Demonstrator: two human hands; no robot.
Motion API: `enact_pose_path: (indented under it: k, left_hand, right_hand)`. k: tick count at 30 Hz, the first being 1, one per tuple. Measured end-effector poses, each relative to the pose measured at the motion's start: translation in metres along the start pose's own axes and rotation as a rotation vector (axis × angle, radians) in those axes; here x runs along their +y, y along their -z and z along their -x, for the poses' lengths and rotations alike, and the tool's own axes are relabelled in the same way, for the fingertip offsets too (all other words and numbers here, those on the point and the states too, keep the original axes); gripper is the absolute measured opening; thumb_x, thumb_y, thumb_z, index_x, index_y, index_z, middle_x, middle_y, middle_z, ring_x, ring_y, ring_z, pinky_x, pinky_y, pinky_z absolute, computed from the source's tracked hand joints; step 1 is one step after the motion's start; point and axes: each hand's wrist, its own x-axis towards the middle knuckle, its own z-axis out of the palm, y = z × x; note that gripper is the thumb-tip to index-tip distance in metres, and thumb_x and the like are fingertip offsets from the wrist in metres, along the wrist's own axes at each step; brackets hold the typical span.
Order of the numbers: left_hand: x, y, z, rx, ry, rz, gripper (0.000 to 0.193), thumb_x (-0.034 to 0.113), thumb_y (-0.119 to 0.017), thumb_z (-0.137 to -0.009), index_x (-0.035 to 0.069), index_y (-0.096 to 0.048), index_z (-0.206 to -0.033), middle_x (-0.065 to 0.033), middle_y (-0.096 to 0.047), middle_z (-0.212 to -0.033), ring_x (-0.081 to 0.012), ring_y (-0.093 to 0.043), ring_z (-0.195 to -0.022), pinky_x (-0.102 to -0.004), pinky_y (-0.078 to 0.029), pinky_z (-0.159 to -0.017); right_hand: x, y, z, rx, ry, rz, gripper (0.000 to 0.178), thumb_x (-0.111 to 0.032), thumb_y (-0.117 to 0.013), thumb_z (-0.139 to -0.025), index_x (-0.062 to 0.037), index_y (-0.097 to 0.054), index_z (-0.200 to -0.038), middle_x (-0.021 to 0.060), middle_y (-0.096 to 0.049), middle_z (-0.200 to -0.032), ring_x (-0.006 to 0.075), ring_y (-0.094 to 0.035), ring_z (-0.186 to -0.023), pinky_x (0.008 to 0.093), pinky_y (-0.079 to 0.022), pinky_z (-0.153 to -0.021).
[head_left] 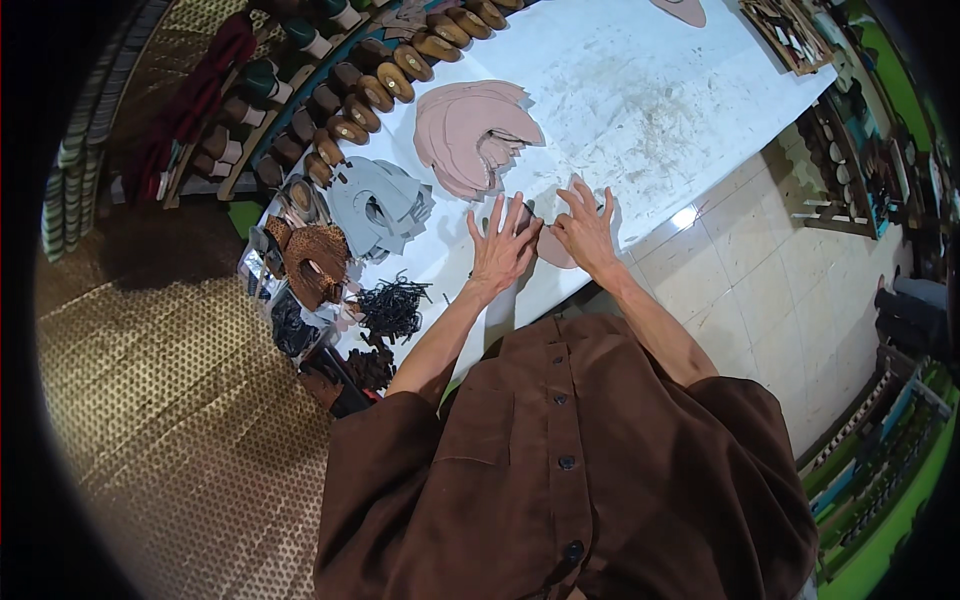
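Note:
A flat pink piece [556,250], rounded like a shoe-upper cutout, lies at the near edge of the white table under my hands. My left hand [500,250] rests at its left side, fingers spread, the thumb touching the piece's edge. From the right, my right hand [586,232] reaches over it with bent fingers apart and the thumb towards the left hand. Small dark bits show by the fingertips of both hands, too small to name. Beyond them is a fanned stack of similar pink pieces [450,130].
Left on the white table [640,120] are grey cut pieces [375,205], leopard-patterned pieces [315,262] and a heap of black strips [391,306]. Brown wooden shoe lasts [376,93] line the far left edge. A wooden tray [785,35] sits at the far right corner.

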Motion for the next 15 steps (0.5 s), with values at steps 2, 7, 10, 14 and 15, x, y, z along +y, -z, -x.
enact_pose_path:
  k: [2, 7, 10, 14, 15]
  left_hand:
    - [-0.0006, 0.0024, -0.0029, 0.013, -0.038, -0.028, 0.051, 0.033, -0.068, -0.098, 0.037, -0.06, -0.149, -0.0079, -0.019, -0.179, -0.0365, -0.015, -0.164, -0.0832, -0.007, -0.116]
    - [-0.0074, 0.0029, -0.0045, 0.027, -0.079, -0.065, 0.05, 0.037, -0.07, -0.098, 0.036, -0.062, -0.147, -0.0053, -0.021, -0.179, -0.0343, -0.017, -0.164, -0.0826, -0.008, -0.116]
    - [-0.0073, 0.0033, -0.0051, 0.023, -0.092, -0.096, 0.048, 0.039, -0.069, -0.098, 0.036, -0.063, -0.146, -0.0043, -0.021, -0.179, -0.0337, -0.017, -0.164, -0.0822, -0.009, -0.117]
    - [-0.0068, 0.0036, -0.0051, 0.017, -0.109, -0.127, 0.048, 0.04, -0.069, -0.099, 0.035, -0.063, -0.146, -0.0042, -0.021, -0.179, -0.0341, -0.017, -0.164, -0.082, -0.009, -0.117]
    - [-0.0073, 0.0034, -0.0041, 0.018, -0.108, -0.128, 0.048, 0.04, -0.069, -0.099, 0.035, -0.063, -0.146, -0.0042, -0.021, -0.179, -0.0341, -0.017, -0.164, -0.082, -0.009, -0.117]
  right_hand:
    - [0.001, -0.0002, 0.0004, 0.0, 0.009, 0.005, 0.017, -0.025, -0.079, -0.089, -0.0092, -0.083, -0.084, 0.0038, -0.058, -0.151, 0.0299, -0.032, -0.157, 0.0713, -0.008, -0.127]
    - [-0.0003, -0.0008, -0.0005, 0.003, 0.018, 0.003, 0.016, -0.025, -0.081, -0.088, -0.0091, -0.083, -0.086, 0.0045, -0.058, -0.149, 0.0299, -0.036, -0.154, 0.071, -0.008, -0.127]
    - [0.0005, -0.0001, -0.0007, -0.004, 0.02, 0.012, 0.017, -0.025, -0.081, -0.088, -0.0089, -0.083, -0.088, 0.0048, -0.059, -0.149, 0.0303, -0.037, -0.154, 0.0713, -0.008, -0.126]
    - [0.0012, -0.0013, -0.0009, 0.002, 0.028, 0.012, 0.017, -0.025, -0.081, -0.088, -0.0088, -0.083, -0.087, 0.0052, -0.059, -0.148, 0.031, -0.037, -0.153, 0.0716, -0.008, -0.126]
    - [0.0009, -0.0011, -0.0014, 0.001, 0.032, 0.012, 0.017, -0.025, -0.08, -0.088, -0.0089, -0.084, -0.088, 0.0053, -0.059, -0.148, 0.0313, -0.037, -0.153, 0.0718, -0.008, -0.126]
